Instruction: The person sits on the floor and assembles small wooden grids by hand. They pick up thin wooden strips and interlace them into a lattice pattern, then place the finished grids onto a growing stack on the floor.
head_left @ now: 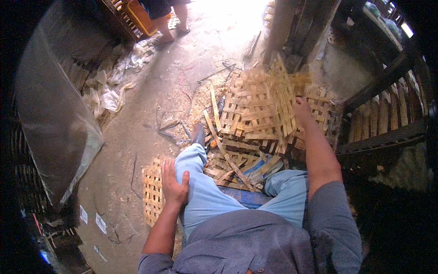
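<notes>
At the right of centre, my right hand [302, 111] is closed on the edge of a woven bamboo panel [284, 98], which stands tilted and is smeared by motion. Under and beside it lie more woven bamboo panels [242, 107] with an open lattice; how they overlap is hard to make out. My left hand [174, 185] rests on my left thigh with its fingers stretched out and the thumb apart, holding nothing. Just left of that hand another woven panel [152, 194] is on the floor. Loose bamboo strips [228, 157] lie between my legs.
Wooden posts [292, 29] rise beyond the panels, and a slatted wooden frame [388, 114] stands at the right. Plastic sheeting [59, 118] hangs at the left. Shavings and dark straps [169, 128] litter the floor. Far off, another person's legs [171, 23] show beside an orange crate [140, 17].
</notes>
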Tool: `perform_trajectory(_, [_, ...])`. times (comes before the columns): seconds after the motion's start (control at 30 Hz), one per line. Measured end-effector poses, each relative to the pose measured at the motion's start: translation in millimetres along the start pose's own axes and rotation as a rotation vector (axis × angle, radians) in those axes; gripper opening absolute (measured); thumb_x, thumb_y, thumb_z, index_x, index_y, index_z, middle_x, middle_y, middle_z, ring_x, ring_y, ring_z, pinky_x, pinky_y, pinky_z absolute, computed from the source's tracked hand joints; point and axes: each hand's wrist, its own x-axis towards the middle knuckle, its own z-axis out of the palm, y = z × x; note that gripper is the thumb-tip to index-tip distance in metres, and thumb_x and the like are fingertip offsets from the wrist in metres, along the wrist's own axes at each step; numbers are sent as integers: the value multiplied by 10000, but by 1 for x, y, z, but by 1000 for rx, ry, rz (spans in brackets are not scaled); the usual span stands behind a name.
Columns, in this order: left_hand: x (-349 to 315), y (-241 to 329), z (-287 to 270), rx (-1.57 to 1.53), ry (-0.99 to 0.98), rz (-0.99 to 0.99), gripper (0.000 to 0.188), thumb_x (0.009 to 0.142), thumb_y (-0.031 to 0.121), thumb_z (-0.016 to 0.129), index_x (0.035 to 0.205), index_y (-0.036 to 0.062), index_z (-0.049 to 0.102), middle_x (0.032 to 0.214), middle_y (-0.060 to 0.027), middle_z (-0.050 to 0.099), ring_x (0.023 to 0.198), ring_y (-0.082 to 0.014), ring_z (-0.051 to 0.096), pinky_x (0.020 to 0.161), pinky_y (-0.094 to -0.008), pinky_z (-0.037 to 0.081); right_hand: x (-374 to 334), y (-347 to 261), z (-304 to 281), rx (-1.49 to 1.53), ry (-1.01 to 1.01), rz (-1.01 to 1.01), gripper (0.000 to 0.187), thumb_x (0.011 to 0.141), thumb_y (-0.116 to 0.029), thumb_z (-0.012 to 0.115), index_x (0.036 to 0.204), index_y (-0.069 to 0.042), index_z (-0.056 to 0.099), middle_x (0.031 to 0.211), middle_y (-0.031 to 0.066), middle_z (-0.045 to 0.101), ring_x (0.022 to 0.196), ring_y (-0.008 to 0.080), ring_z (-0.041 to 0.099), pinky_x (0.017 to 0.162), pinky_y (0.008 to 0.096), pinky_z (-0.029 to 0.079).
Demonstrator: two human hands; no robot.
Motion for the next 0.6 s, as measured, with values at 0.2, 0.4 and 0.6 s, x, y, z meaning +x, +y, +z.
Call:
perform_trajectory(0.2, [11,9,2,42,-6,169,680,866,362,677,1392,2,441,1433,-250,433,1362,-426,366,1140,-468,276,-60,-20,-68,578,128,-70,438,913,-192,602,1294,15,543,1158,110,647,1050,245,623,946,382,481])
perform_trajectory(0.4, [84,124,20,-1130,-371,65,572,984,281,595,1444,24,373,1363,-133,523,1211,-211,542,985,-332,450,-123,-47,-43,1104,-243,-315,361,938,-158,534,1255,9,577,1121,58,648,1048,162,602,965,310,453])
perform_trajectory(0.6, [96,187,29,-1612,-338,-49,285,1019,223,516,1255,65,486,1059,-92,663,856,-166,653,741,-353,577,-168,-84,-19,1127,-357,-405,478,913,-104,556,1373,-6,467,1204,76,623,1049,163,611,912,318,495])
